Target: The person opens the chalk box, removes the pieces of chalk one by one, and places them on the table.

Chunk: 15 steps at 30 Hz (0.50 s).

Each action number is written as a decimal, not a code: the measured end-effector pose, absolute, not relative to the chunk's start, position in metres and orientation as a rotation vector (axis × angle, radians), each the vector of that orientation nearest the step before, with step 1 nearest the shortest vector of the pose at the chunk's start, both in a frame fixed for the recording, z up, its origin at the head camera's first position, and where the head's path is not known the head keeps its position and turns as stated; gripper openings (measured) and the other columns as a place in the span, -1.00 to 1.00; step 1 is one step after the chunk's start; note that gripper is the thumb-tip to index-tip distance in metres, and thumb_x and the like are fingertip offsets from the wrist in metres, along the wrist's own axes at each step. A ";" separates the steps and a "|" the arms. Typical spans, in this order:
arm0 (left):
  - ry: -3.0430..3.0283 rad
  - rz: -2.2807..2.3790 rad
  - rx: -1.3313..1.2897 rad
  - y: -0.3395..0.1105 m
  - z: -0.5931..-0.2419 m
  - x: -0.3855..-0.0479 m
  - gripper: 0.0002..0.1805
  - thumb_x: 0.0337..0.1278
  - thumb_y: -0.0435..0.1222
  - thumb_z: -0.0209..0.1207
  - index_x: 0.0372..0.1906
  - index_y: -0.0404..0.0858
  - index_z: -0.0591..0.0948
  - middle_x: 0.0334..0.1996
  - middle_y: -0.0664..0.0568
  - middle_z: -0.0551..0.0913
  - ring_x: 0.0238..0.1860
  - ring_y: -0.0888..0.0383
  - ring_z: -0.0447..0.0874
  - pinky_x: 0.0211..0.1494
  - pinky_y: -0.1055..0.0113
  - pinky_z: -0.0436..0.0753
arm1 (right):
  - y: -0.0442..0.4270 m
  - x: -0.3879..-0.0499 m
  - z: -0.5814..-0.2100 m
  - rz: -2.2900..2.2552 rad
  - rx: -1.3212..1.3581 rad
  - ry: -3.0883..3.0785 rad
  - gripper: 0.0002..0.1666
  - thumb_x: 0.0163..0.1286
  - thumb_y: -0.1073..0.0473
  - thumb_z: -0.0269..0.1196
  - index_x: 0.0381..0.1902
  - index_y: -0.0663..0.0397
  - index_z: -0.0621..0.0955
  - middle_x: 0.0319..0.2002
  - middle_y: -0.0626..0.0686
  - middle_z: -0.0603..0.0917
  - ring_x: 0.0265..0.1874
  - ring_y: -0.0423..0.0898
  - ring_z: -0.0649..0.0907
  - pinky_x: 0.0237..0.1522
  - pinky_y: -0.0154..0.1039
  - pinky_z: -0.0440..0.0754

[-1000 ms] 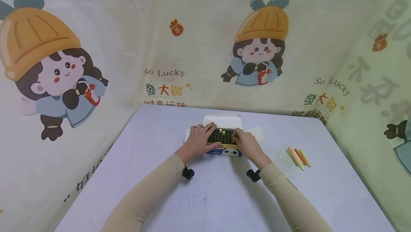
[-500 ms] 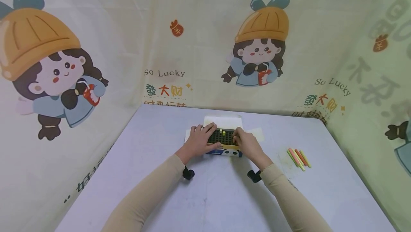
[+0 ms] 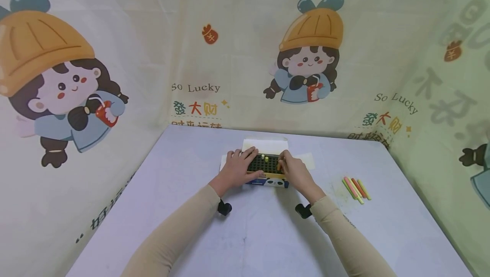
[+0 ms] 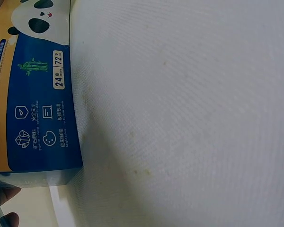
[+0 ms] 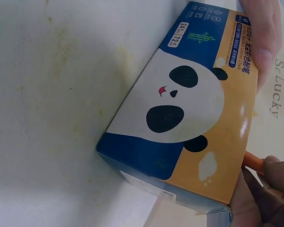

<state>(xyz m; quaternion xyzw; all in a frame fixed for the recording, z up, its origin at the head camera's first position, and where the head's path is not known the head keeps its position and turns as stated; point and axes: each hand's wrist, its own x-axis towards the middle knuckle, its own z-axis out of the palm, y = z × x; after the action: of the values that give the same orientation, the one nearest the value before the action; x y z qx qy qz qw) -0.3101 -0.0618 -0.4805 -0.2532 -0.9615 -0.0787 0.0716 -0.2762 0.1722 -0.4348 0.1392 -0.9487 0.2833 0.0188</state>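
Observation:
A colored chalk box [image 5: 189, 104] with a panda print lies on the table, its flaps folded out and a black holed insert [image 3: 268, 166] showing on top. Two short stubs stand in the insert, a yellow chalk [image 3: 266, 159] and a whitish chalk [image 3: 263, 156]. My left hand [image 3: 235, 169] rests on the box's left part, fingers spread and thumb lying along the front edge. Over the right end, my right hand [image 3: 295, 170] pinches an orange chalk [image 5: 254, 161] between thumb and fingers. Its lower end is hidden behind the box edge in the right wrist view.
Several loose chalk sticks [image 3: 356, 188], pink, red, yellow and green, lie on the white table [image 3: 245, 234] to the right. The white box flap [image 3: 266, 145] stands out at the back. A printed cloth [image 3: 245, 55] encloses the table's far side and flanks.
An orange chalk has come into sight between my right fingers, where none showed before. The right hand has risen very slightly; my left hand stays put.

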 end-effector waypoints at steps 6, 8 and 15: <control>-2.892 -0.245 -0.764 -0.062 -0.479 -0.310 -0.05 0.37 0.43 -0.09 0.68 0.02 0.15 0.65 0.09 0.16 0.44 -0.28 0.34 0.36 -0.27 0.32 | 0.172 -0.277 -0.436 0.885 0.432 -2.926 -0.85 0.70 0.18 0.01 0.02 0.14 0.46 -0.30 0.08 0.72 -0.49 -0.11 0.61 -0.43 -0.20 0.56; -2.895 -0.242 -0.763 -0.062 -0.479 -0.309 -0.05 0.37 0.43 -0.09 0.68 0.02 0.15 0.65 0.09 0.16 0.44 -0.27 0.35 0.36 -0.26 0.33 | 0.172 -0.277 -0.436 0.892 0.431 -2.920 -0.84 0.70 0.18 0.00 0.02 0.14 0.46 -0.30 0.08 0.73 -0.49 -0.11 0.61 -0.43 -0.20 0.56; -2.896 -0.211 -0.753 -0.062 -0.480 -0.310 -0.04 0.37 0.44 -0.10 0.68 0.02 0.14 0.65 0.10 0.16 0.43 -0.25 0.36 0.35 -0.25 0.34 | 0.173 -0.278 -0.437 0.917 0.400 -2.888 -0.85 0.70 0.18 0.00 0.02 0.14 0.44 -0.33 0.09 0.73 -0.49 -0.09 0.65 -0.44 -0.20 0.56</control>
<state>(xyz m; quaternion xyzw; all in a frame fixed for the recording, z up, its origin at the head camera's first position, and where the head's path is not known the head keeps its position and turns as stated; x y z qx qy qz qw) -0.3103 -0.0616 -0.4795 -0.2504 -0.9630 -0.0701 0.0708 -0.2784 0.1725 -0.4371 0.1308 -0.9441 0.2997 0.0424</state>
